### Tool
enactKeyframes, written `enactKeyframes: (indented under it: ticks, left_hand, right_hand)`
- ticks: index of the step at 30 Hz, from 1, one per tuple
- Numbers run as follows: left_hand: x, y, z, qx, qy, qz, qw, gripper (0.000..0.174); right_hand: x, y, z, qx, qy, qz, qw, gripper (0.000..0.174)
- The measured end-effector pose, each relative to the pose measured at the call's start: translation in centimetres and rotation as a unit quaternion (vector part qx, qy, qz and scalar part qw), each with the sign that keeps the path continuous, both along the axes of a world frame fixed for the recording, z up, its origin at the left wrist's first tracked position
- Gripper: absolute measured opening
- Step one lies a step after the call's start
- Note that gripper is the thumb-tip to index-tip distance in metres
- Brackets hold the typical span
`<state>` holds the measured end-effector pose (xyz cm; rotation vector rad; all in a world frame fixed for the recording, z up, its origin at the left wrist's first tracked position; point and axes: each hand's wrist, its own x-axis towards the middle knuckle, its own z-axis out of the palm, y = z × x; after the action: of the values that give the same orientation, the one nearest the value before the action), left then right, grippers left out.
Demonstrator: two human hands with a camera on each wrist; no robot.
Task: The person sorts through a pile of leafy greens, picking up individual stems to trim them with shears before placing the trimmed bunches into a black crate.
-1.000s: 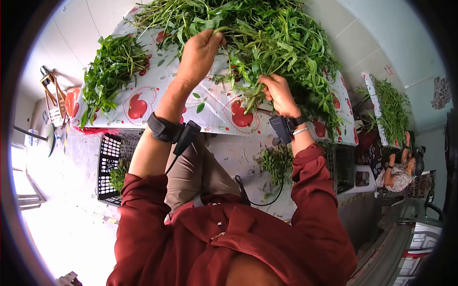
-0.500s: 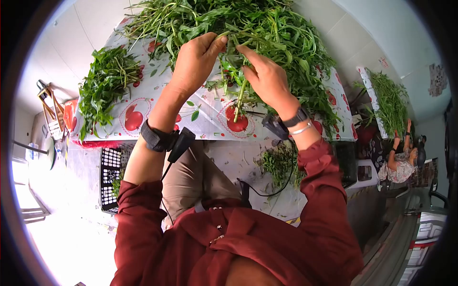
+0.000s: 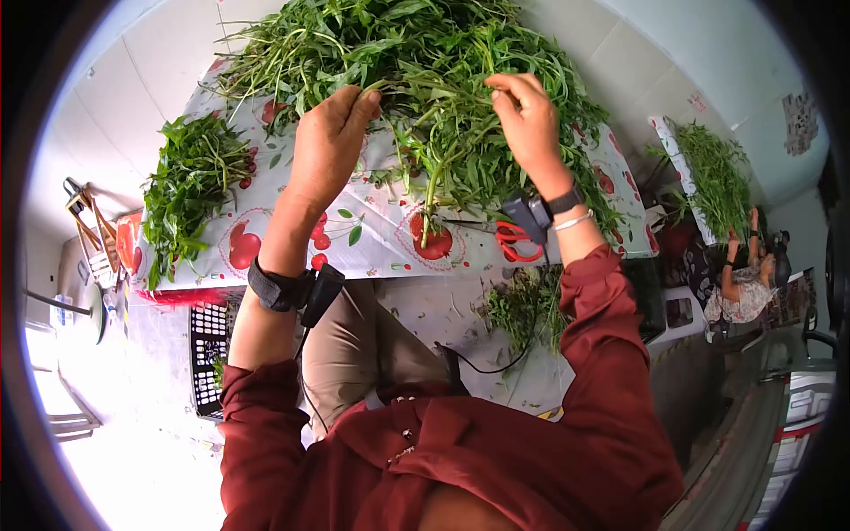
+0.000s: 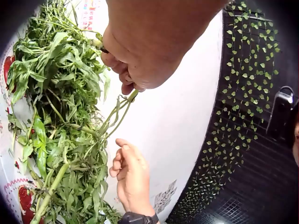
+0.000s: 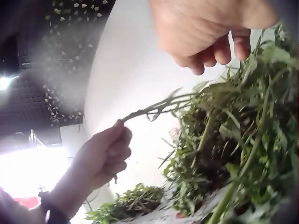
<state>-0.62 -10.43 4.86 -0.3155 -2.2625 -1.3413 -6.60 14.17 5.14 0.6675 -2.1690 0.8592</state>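
Observation:
The left hand [image 3: 329, 146] pinches the end of a green stem between thumb and curled fingers; in the right wrist view this stem [image 5: 154, 108] stretches from the left hand [image 5: 100, 156] toward the leafy heap. Over the heap's near right side, the right hand [image 3: 529, 128] is raised with loosely bent fingers and nothing visible in them. The left wrist view shows the right hand [image 4: 133, 179] beside the greens [image 4: 70, 140], apart from the stem. A thick stem [image 3: 432, 190] hangs from the heap [image 3: 460, 53] over the patterned tablecloth [image 3: 292, 239].
A smaller bunch of greens [image 3: 190, 195] lies at the table's left. Red-handled scissors [image 3: 518, 243] lie near the front edge by the right wrist. Below are a black crate [image 3: 210, 354] and greens on the floor [image 3: 513, 310]. Another person [image 3: 744, 292] is at a table on the right.
The left hand has moved left and down, still pinching a stem. The right hand went from a hanging stem toward the left hand, then moved right, away from it. The red scissor handles have come into view.

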Motion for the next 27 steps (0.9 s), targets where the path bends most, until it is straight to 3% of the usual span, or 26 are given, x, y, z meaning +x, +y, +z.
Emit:
enactKeyframes:
  ticks: [2, 4, 8, 9, 13, 18, 20, 26, 27]
  left_hand:
    - [0.2, 0.0, 0.0, 0.019, 0.014, 0.001, 1.000, 0.031]
    - [-0.1, -0.2, -0.3, 0.027, 0.033, 0.009, 0.999, 0.031]
    - [-0.2, -1.5, 0.4, 0.005, 0.010, 0.051, 0.999, 0.031]
    - [-0.6, -1.8, 0.2, 0.021, 0.077, 0.052, 0.995, 0.031]
    - [-1.0, -3.9, 0.0, 0.046, 0.097, 0.077, 0.991, 0.029]
    - [-1.2, -6.3, 0.5, 0.108, 0.060, 0.118, 0.985, 0.033]
    - [-1.1, -6.4, 1.3, 0.140, 0.111, 0.119, 0.977, 0.034]
    - [-1.3, -7.1, 2.8, 0.170, 0.113, 0.125, 0.971, 0.034]
    - [-1.3, -7.0, 2.4, 0.157, 0.100, 0.111, 0.976, 0.034]
  right_hand:
    - [-1.3, 1.4, -0.4, 0.039, 0.028, -0.036, 0.998, 0.017]
    - [-2.1, 2.3, -0.7, 0.164, -0.059, -0.093, 0.980, 0.017]
    - [-2.6, 2.9, -1.6, 0.217, -0.085, -0.058, 0.971, 0.018]
    - [-2.8, 3.1, -1.7, 0.208, -0.085, -0.065, 0.972, 0.017]
    - [-3.6, 5.5, -1.4, 0.181, -0.053, -0.108, 0.976, 0.017]
    - [-4.6, 8.6, -2.1, 0.201, -0.062, -0.146, 0.967, 0.015]
    - [-4.6, 9.4, -2.7, 0.197, -0.083, -0.153, 0.965, 0.015]
    - [-4.2, 10.6, -3.6, 0.194, -0.145, -0.182, 0.953, 0.017]
    - [-3.7, 10.3, -3.5, 0.146, -0.135, -0.159, 0.967, 0.020]
